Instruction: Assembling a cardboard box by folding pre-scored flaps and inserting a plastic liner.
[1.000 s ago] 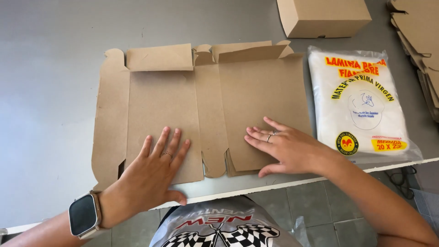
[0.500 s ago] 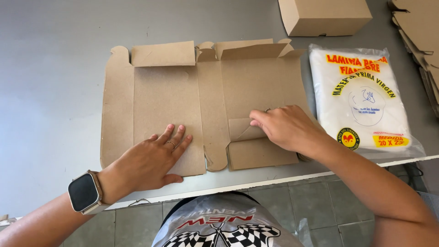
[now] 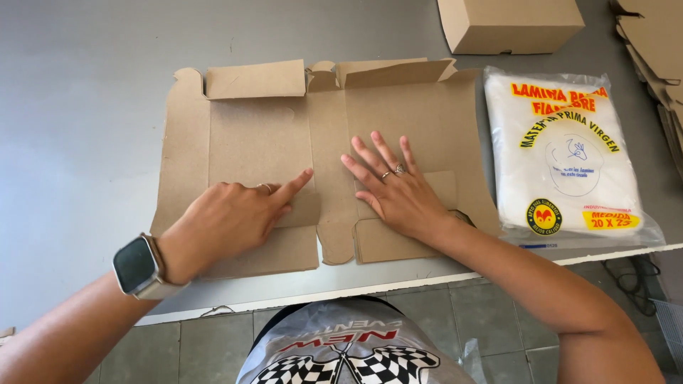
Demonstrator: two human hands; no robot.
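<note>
A grey table carries everything here, its near edge running along the bottom of the view. At the left, a forearm wearing a dark-faced wristwatch leads up toward one o'clock to the left hand, which rests on a flat, unfolded cardboard box blank. That hand grips nothing: most of its fingers are curled under, while the index finger stretches out toward two o'clock and presses its tip on the cardboard near the blank's centre crease. The blank lies spread flat in the middle of the table, its top flaps folded over at twelve o'clock and its lower flaps reaching the table's near edge at six o'clock. Just right of the crease, the right hand lies palm down on the blank, fingers spread open and flat, pointing toward eleven o'clock, holding nothing but pressing the board; rings show on two fingers. At three o'clock from this hand, just beside the blank's right edge, lies a clear plastic packet of white sheets. At one o'clock, well beyond, stands an assembled cardboard box, and a stack of cardboard sits at the far right edge.
</note>
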